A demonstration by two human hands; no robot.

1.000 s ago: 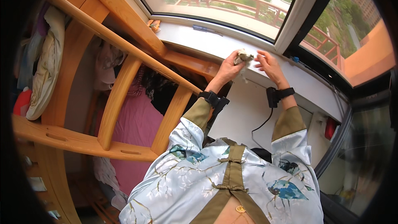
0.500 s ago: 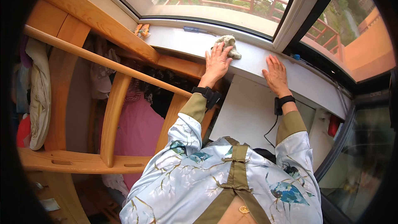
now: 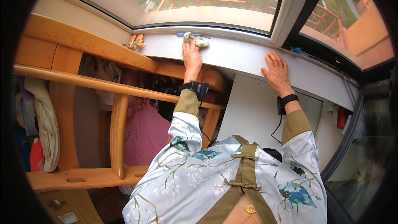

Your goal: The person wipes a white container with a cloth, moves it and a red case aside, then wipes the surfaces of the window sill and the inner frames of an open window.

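Change since earlier frame: the left hand (image 3: 192, 56) has slid the cloth (image 3: 195, 40) further along the window sill (image 3: 236, 56), toward the glass; the right hand (image 3: 277, 72) has stayed flat on the sill.
Left hand: palm down, fingers laid together and pressing the near part of the cloth onto the sill; nothing is pinched.
Right hand: fingers spread, palm flat on the bare sill, well apart from the cloth; it holds nothing.
Cloth: a small crumpled pale rag, lying at the far edge of the sill just below the window frame (image 3: 286, 14), partly under the left fingertips.
Sill: a long white ledge that bends across the view beneath the window.
Wrists: each carries a dark band, the right one with a cable hanging down.
Orange object (image 3: 136, 40): small, standing on the sill's left end, near the cloth but not touching it.
Wooden frame (image 3: 116, 87): light-coloured rails and posts to the left, below the sill, with clothes (image 3: 145, 128) hanging behind them.
Blue item (image 3: 180, 34): thin, lying just beside the cloth; too small to identify.
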